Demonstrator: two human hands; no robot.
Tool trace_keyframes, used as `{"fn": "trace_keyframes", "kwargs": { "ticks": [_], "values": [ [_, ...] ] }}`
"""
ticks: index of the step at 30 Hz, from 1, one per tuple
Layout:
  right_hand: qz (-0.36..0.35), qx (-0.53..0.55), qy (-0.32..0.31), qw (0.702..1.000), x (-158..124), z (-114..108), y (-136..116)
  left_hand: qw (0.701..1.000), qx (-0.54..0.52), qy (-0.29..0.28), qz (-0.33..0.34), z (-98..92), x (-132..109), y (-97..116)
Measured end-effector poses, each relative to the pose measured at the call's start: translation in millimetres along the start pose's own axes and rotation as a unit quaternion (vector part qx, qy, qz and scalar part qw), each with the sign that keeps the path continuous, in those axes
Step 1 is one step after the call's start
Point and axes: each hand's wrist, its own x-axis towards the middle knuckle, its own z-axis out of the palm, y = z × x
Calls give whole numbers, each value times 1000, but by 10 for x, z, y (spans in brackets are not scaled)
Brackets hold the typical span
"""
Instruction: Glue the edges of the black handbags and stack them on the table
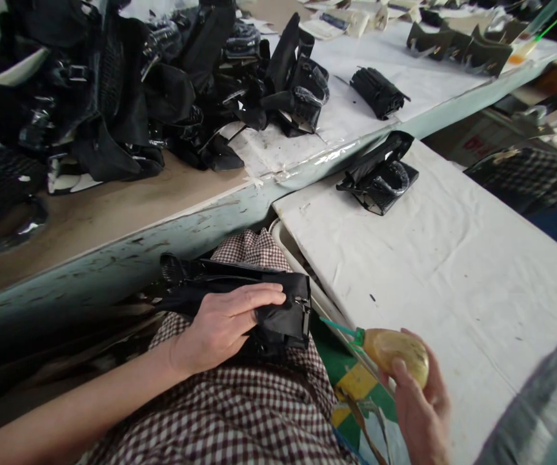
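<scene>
Lap: one checked cloth (210, 420), one black bag (285, 316) lying on it.
Left hand (222, 323): fingers nearly straight across the bag; thumb hidden, so I cannot tell whether it grips.
Right hand (423, 407): fingers curled round one bottle (397, 352), green spout towards the bag.
Floor (329, 355): green.
Near table (433, 284): white, creased; one black piece (379, 187) at its far end.
Far table (195, 187): brown and white top, scuffed pale edge; one black pile (113, 97), too tangled to count; one black bundle (377, 90); olive pieces (457, 48) in one row.
</scene>
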Motion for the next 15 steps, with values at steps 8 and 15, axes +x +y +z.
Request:
{"fn": "trace_keyframes", "kwargs": {
  "ticks": [8,15],
  "values": [
    [-27,-112,-60,992,159,-43,130,997,-52,-27,-41,25,-71,108],
    [-90,-149,-121,977,380,-5,226,996,-64,-39,-47,46,-79,136]
  ]
}}
